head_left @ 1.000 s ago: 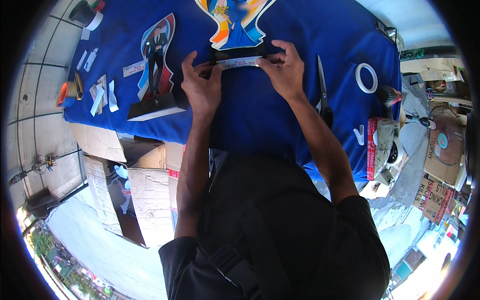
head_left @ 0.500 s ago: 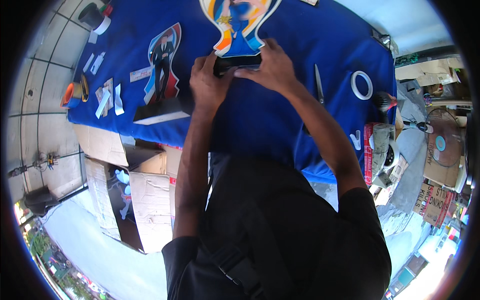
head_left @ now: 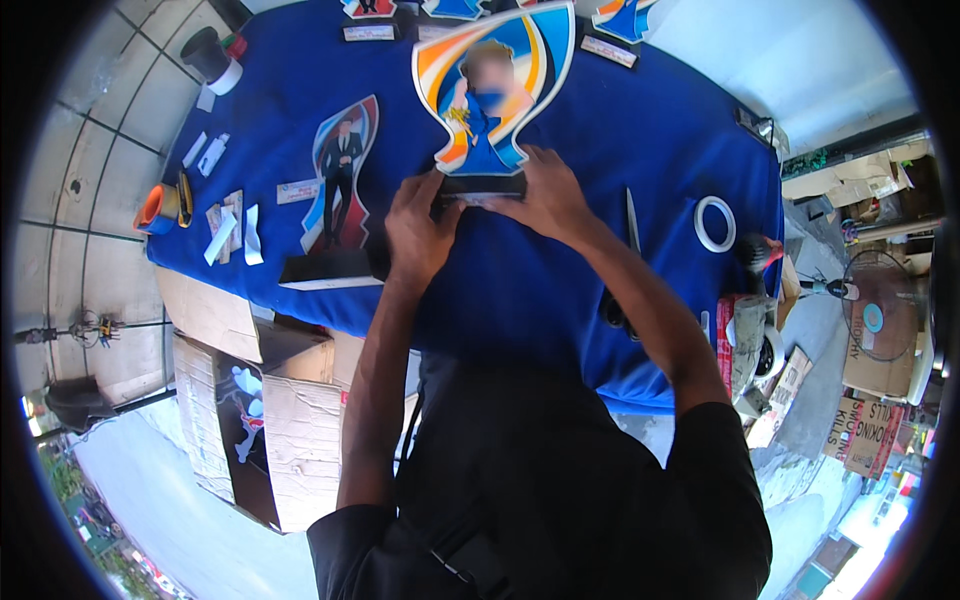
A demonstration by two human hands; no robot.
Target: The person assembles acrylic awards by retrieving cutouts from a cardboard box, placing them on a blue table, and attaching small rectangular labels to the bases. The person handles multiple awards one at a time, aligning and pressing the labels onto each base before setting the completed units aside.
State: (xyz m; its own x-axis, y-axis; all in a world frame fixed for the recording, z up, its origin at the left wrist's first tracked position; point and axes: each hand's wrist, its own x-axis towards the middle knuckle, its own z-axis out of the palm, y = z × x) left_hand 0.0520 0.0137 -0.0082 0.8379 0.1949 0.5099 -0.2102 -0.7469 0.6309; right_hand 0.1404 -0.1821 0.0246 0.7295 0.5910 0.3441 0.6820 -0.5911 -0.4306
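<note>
Since one second ago, both hands have been moved from the label's ends to the sides of the black base (head_left: 484, 187). It is clamped between left hand (head_left: 418, 225) and right hand (head_left: 548, 203); the trophy (head_left: 490, 110) is held before the person, over the blue cloth (head_left: 510, 270).

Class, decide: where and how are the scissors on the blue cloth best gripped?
Probably by their dark handles, from the person's side, with the right hand: these lie nearest the body, while the pointed blade faces away. The right forearm crosses above their middle, so should clear first.
</note>
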